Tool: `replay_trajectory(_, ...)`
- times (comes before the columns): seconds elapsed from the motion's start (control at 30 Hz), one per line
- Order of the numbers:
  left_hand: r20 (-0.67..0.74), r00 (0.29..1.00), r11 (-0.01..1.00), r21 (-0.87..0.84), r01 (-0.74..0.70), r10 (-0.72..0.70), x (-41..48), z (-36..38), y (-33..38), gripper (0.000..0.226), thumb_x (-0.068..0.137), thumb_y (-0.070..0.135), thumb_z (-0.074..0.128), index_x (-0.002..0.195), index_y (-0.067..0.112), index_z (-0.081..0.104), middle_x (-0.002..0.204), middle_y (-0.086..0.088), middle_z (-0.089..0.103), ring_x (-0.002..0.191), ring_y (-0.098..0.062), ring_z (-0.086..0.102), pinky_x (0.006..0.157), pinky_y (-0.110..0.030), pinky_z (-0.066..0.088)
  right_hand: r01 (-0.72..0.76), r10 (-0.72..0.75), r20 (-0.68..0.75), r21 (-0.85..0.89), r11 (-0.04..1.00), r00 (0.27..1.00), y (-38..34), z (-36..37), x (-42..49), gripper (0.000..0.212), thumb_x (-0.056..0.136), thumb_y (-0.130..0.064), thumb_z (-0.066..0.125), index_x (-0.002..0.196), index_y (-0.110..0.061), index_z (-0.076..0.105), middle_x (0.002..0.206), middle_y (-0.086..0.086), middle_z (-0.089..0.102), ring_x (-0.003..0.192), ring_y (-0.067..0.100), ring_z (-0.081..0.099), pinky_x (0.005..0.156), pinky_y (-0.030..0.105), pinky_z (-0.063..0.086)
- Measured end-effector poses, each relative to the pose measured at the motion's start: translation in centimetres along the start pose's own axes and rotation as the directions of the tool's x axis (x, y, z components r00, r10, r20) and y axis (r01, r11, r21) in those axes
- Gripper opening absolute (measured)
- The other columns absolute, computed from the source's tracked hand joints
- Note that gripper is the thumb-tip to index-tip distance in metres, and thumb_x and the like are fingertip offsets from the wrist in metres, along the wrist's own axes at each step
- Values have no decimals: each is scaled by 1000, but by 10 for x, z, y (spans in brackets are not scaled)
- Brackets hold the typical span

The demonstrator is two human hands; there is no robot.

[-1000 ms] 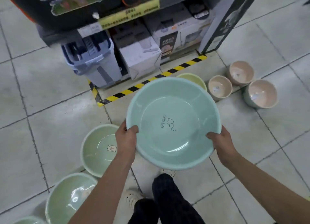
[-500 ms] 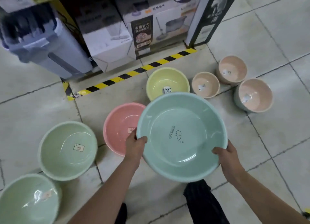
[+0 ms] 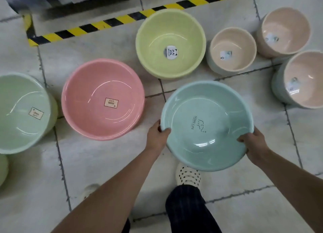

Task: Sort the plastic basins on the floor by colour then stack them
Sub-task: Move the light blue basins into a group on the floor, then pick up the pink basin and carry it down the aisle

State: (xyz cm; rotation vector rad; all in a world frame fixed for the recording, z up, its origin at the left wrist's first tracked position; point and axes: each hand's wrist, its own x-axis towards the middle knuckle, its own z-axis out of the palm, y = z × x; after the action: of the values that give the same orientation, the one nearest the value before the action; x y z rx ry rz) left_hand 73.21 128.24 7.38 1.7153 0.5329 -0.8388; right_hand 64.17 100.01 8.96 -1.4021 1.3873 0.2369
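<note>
I hold a teal basin (image 3: 206, 126) marked "HOME LIFE" low over the floor. My left hand (image 3: 157, 136) grips its left rim and my right hand (image 3: 255, 145) grips its right rim, thumbs inside. To its left a pink basin (image 3: 103, 100) sits on the tiles, and beyond that a pale green basin (image 3: 22, 112). A yellow-green basin (image 3: 170, 42) stands behind. Three beige-lined basins stand at the right: a small one (image 3: 232, 49), one at the back (image 3: 284, 30) and one at the frame's edge (image 3: 304, 79).
A yellow-and-black hazard strip (image 3: 122, 19) marks the base of the shelving at the top. My white spotted shoe (image 3: 187, 177) and dark trouser leg are under the teal basin. Another green basin edge (image 3: 2, 170) shows at the far left. Bare tiles lie at the lower right.
The teal basin has come down and to the right, close to the floor. The view has tilted downward, so the shelf and boxes have left the frame and the pink basin shows fully.
</note>
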Motion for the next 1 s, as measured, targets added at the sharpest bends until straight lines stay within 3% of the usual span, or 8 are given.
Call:
replay_trajectory(0.1,-16,1000,999,46,-4,5,21,21,-31,35,87,2,58,119,14,65,96,5,70,85,-9,65,64,-8,50,-10,12,42,-35,999,999,27,-3,35,52,62,12,53,109,-9,63,88,9,65,85,29,57,70,32,48)
replay_trajectory(0.3,-44,995,996,-15,86,-87,38,38,-71,38,88,4,63,122,22,64,103,1,71,97,-23,68,86,-36,56,-68,75,100,-68,995,992,64,-7,61,67,48,2,58,114,-9,62,103,16,64,89,31,58,75,39,48)
replay_trajectory(0.47,45,981,982,-21,188,-187,38,34,-63,38,92,9,61,129,18,60,112,-2,69,98,-24,67,78,-36,58,-227,231,45,-74,971,972,57,-2,62,41,77,8,56,113,-12,57,106,16,60,85,31,56,66,32,45)
replay_trajectory(0.57,93,963,967,-12,254,-252,39,14,-46,35,94,20,61,129,14,61,115,-1,68,105,-22,65,96,-41,53,-129,117,-62,-242,962,991,32,10,46,50,78,-9,60,128,-10,55,111,14,58,86,29,55,68,33,44)
replay_trajectory(0.67,-19,988,987,-50,152,-153,36,-27,-20,30,96,16,60,126,12,62,113,1,61,104,-11,59,107,-38,45,82,-122,-87,-369,926,989,-4,42,16,60,89,-14,58,147,-16,42,122,4,54,111,27,55,87,28,38)
replay_trajectory(0.8,-264,964,996,-86,-40,16,31,-114,15,26,94,7,61,120,2,63,98,0,65,92,-7,62,97,-25,44,277,-252,119,-299,913,960,-41,125,-24,54,94,-18,61,146,-17,46,142,-1,52,128,15,50,95,18,36)
replay_trajectory(0.87,-404,914,999,-17,-52,40,34,-161,18,29,94,18,64,121,8,63,112,-4,66,106,-15,59,96,-24,41,307,-257,209,-260,915,944,-51,175,-43,51,95,-20,62,143,-22,48,135,-4,53,123,12,51,88,12,41)
replay_trajectory(1.0,-677,732,995,-1,103,-77,54,-240,-16,68,81,47,66,135,10,52,132,-8,57,123,-25,53,105,-37,42,330,-232,325,-289,899,917,-44,268,-60,58,92,-28,66,145,-22,43,137,1,54,125,16,53,103,27,40)
